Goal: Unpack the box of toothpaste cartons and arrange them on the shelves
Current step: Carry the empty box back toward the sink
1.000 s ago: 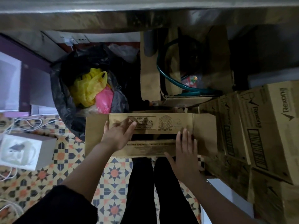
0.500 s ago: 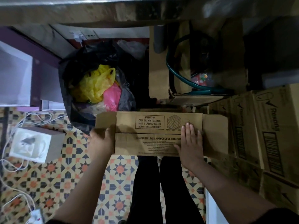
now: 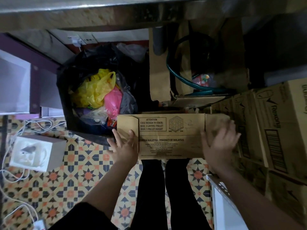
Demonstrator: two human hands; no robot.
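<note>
Brown printed cardboard box [image 3: 169,136], mid-frame, flaps closed | left hand [image 3: 123,147] flat, fingers spread, steadying left end | right hand [image 3: 219,143] blurred at right flap, grip indeterminate | unpacking not begun.

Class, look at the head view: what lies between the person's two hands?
In the head view, the printed top of the cardboard box spans the stretch between the left hand and the blurred right hand; both hands rest on it.
</note>
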